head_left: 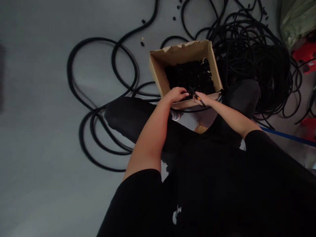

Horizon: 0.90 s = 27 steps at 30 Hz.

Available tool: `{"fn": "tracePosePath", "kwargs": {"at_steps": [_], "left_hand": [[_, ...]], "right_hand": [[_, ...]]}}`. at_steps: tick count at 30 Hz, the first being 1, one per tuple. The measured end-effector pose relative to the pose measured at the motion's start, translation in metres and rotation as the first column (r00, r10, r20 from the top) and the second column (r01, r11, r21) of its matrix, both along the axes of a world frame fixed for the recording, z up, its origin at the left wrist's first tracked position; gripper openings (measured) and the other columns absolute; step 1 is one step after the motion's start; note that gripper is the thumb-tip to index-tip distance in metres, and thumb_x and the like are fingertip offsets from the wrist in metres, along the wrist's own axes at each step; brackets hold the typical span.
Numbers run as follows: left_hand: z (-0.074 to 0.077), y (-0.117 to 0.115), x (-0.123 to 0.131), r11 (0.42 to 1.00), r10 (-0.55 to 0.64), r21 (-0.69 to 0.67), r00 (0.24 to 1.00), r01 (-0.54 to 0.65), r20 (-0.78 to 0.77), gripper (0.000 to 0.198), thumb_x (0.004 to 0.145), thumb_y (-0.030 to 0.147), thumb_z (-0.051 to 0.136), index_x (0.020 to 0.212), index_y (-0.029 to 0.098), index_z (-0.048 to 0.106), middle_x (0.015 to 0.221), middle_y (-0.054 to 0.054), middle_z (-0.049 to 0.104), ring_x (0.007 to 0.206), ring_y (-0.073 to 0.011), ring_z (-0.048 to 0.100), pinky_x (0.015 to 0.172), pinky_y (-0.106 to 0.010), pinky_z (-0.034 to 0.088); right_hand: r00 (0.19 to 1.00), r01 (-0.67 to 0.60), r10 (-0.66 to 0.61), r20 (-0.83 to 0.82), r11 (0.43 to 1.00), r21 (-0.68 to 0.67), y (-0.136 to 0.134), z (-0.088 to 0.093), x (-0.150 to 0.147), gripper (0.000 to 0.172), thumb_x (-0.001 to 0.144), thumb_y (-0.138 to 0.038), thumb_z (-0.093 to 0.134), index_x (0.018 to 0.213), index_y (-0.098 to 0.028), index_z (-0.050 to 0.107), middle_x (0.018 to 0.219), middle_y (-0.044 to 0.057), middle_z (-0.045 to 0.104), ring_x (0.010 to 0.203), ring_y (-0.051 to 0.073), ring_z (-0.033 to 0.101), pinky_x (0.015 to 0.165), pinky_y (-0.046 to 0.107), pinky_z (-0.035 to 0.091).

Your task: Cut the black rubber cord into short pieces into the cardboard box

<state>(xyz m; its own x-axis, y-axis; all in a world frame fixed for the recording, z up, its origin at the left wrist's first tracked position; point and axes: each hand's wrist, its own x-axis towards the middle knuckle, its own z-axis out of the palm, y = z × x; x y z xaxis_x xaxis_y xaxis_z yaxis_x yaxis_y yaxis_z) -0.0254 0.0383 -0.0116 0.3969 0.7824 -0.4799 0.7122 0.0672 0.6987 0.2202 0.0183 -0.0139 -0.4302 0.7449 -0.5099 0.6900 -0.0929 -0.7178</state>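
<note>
Grey floor (37, 138), black hose (70, 67) looped loose at left, tangled pile (268, 65) at right. Cardboard box (185, 52) near pile, black bits (189, 74) inside. Small dark piece (188, 92): prob. light, rubbery, springy, not fragile; I'd pinch its sides, clear of cutter (198, 98) blades. Sits at L hand (178, 94) fingertips, side facing R hand (202, 97), over box's near edge. L hand pinched on it, nearly closed; exact shape too small to tell on my feed. R hand wrapped round orange-and-black cutter; can't tell if blades touch piece.
</note>
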Motion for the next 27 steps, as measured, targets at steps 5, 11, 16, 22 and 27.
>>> {"fn": "tracePosePath", "kwargs": {"at_steps": [5, 11, 16, 22, 27], "left_hand": [[-0.004, 0.000, 0.001, 0.999, 0.001, -0.045, 1.000, -0.001, 0.001, 0.031, 0.102, 0.056, 0.085, 0.091, 0.026, 0.085, 0.080, -0.008, 0.081, 0.095, -0.0309, 0.079, 0.096, -0.040, 0.063], [-0.004, 0.002, 0.002, 1.000, 0.024, -0.006, 0.998, -0.025, -0.061, 0.030, 0.105, 0.053, 0.080, 0.096, 0.025, 0.087, 0.089, -0.011, 0.086, 0.094, -0.0309, 0.080, 0.095, -0.039, 0.064], [-0.005, 0.001, 0.000, 0.998, -0.042, -0.037, 0.999, 0.042, 0.007, 0.035, 0.103, 0.059, 0.079, 0.099, 0.025, 0.088, 0.083, -0.008, 0.083, 0.093, -0.0299, 0.077, 0.093, -0.038, 0.062], [-0.023, 0.003, -0.002, 0.995, -0.052, -0.088, 0.998, 0.048, -0.047, 0.035, 0.109, 0.051, 0.067, 0.106, 0.024, 0.089, 0.093, -0.011, 0.086, 0.091, -0.0298, 0.077, 0.091, -0.039, 0.062], [-0.024, 0.006, 0.000, 0.999, -0.024, -0.031, 0.988, 0.020, -0.150, 0.035, 0.115, 0.047, 0.065, 0.114, 0.023, 0.090, 0.104, -0.013, 0.090, 0.102, -0.0301, 0.082, 0.097, -0.037, 0.062]], "right_hand": [[0.996, -0.033, 0.032, 0.084, 0.999, 0.011, 0.002, -0.004, 0.000, 0.014, 0.091, -0.024, 0.076, 0.098, -0.026, 0.064, 0.100, 0.002, 0.078, 0.102, 0.025, 0.074, 0.099, 0.033, 0.056], [0.993, -0.035, 0.030, 0.111, 0.999, 0.040, 0.006, -0.009, 0.005, 0.011, 0.095, -0.029, 0.079, 0.099, -0.024, 0.070, 0.105, 0.006, 0.080, 0.102, 0.027, 0.075, 0.100, 0.036, 0.058], [0.999, -0.042, 0.042, -0.027, 0.999, 0.005, 0.001, -0.012, 0.008, 0.016, 0.091, -0.025, 0.073, 0.106, -0.024, 0.069, 0.109, 0.005, 0.082, 0.105, 0.024, 0.075, 0.101, 0.034, 0.059], [0.994, -0.053, 0.050, 0.095, 0.998, 0.030, 0.001, -0.013, 0.005, 0.010, 0.094, -0.023, 0.073, 0.102, -0.025, 0.067, 0.106, 0.007, 0.082, 0.103, 0.026, 0.078, 0.098, 0.033, 0.058], [0.990, -0.049, 0.038, 0.135, 0.996, 0.080, 0.003, -0.011, 0.005, 0.005, 0.100, -0.028, 0.072, 0.102, -0.025, 0.068, 0.106, 0.008, 0.083, 0.105, 0.027, 0.081, 0.099, 0.033, 0.058]]}}
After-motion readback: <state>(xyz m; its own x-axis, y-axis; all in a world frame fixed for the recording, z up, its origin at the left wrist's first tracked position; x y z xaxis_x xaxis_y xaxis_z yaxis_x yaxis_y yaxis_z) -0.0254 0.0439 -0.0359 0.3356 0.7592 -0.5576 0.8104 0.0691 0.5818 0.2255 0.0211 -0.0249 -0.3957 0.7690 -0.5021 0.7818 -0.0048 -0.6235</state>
